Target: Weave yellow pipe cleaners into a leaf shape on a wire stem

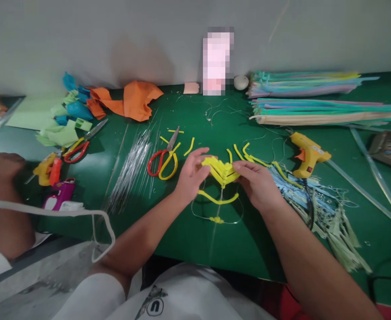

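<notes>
Yellow V-shaped piece of fuzzy, chenille-like strips (223, 172): held between the two hands, above the near half of the green desk (177, 235), toward the middle of its near edge. Its point faces the near edge; its arms open toward the far edge, one to each hand. The spread runs roughly left to right, with the centre line running from near edge to far edge. Neither hand is nearer: both are in contact, the left hand (192, 175) at the left arm, the right hand (258, 183) at the right.

Fingers: left thumb and index finger closed lightly on the left arm, remaining fingers loosely raised; right thumb and fingertips pinched on the right arm's end. Exact contact on the left partly hidden.

Just nearward of the point: loose curved yellow strip (218, 201), apart from both hands. Red-and-yellow-handled scissors (163, 164) lie beside the left hand, farther from the near edge.
</notes>
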`<state>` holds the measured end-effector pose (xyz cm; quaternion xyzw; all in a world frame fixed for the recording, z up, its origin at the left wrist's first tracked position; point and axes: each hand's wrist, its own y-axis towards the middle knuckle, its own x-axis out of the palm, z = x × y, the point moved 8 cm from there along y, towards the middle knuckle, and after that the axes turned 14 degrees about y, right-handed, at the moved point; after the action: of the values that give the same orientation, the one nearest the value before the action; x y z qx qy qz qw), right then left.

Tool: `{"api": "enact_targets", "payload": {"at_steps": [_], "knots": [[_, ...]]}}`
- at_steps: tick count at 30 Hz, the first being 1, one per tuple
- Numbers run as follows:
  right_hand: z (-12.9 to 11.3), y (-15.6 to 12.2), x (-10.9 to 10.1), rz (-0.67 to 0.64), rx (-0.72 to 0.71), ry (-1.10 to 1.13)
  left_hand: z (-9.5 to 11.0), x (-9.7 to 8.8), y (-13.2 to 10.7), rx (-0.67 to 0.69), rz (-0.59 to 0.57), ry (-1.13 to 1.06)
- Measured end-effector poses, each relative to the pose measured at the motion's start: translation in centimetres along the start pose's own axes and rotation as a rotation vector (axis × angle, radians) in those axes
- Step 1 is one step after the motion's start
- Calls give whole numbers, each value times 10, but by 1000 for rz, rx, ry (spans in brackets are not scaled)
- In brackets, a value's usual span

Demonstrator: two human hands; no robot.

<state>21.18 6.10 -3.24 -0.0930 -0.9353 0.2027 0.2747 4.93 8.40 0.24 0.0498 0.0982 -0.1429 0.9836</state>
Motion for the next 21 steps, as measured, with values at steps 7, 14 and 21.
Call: {"api": "enact_targets", "payload": {"at_steps": [7,14,21], "knots": [[-10,3,13,-193,-123,91,-27,49,-16,-457,-419,-401],[2,12,16,-223,-138,269,-6,80,-44,-513,-644,-379],[4,13,23,-268,-122,494,-20,60,-36,-410,-260,53]]}}
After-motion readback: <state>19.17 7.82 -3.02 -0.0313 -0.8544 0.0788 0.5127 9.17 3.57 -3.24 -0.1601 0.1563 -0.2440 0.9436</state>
